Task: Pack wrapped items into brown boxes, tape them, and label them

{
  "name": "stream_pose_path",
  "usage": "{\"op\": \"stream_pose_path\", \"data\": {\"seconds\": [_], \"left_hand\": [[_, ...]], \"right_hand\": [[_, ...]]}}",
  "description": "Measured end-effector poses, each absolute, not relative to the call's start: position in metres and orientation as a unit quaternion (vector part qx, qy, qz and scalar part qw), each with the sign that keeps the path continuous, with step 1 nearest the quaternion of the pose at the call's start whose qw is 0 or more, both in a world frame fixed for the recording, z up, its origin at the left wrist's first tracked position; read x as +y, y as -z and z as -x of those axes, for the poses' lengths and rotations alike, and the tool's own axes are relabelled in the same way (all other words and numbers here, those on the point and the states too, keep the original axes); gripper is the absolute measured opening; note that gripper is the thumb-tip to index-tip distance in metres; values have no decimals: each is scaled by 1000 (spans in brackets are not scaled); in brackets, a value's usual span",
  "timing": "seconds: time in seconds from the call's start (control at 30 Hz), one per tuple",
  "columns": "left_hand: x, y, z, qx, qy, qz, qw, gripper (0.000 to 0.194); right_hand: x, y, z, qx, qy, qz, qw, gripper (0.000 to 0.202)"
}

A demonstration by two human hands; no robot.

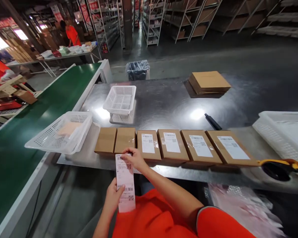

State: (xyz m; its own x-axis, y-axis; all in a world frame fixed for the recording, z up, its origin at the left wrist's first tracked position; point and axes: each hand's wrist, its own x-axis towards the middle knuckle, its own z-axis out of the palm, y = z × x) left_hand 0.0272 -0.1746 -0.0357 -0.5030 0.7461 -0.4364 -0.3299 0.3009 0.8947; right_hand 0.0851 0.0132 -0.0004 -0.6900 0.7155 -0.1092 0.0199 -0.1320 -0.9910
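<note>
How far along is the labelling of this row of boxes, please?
Four boxes already carry white labels. The left hand and right hand hold a printed label strip. The two leftmost boxes show no top label, so they seem left to do.

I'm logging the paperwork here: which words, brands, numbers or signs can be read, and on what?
No text reads with certainty.
Label strip: print and codes, too small.
White labels on four boxes: barcodes and print, too small.
Red banners: white characters, blurred.
</note>
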Motion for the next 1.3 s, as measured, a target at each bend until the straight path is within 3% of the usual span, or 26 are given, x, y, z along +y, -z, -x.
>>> {"op": "stream_pose_path", "data": {"seconds": [0.07, 0.13, 0.3, 0.5, 0.67, 0.83, 0.93, 1.1, 1.3], "left_hand": [[-169, 30, -20, 616, -616, -135, 472, 82], [-156, 19, -11, 581, -644, -124, 482, 89], [-106, 3, 8, 577, -618, -124, 519, 47], [-94, 43, 11, 624, -591, -52, 509, 49], [-103, 71, 10, 642, -554, 27, 529, 59], [-115, 83, 4, 640, -515, 53, 568, 59], [-141, 88, -1, 632, -501, 23, 591, 55], [-188, 90, 4, 652, -510, 26, 561, 56], [-180, 71, 11, 674, -536, 16, 508, 49]], "right_hand": [[1, -6, -88, -580, -707, 319, 250, 22], [-8, -8, -93, -580, -709, 320, 245, 17], [-3, 6, -95, -625, -640, 348, 280, 12], [84, 47, -50, -690, -494, 429, 309, 16], [146, 71, -7, -765, -355, 483, 237, 26], [146, 88, 0, -813, -242, 489, 205, 26], [120, 95, -7, -862, -158, 448, 178, 47], [108, 100, -8, -968, -150, 188, 71, 72], [124, 92, 1, -923, -132, 356, 63, 77]]}}
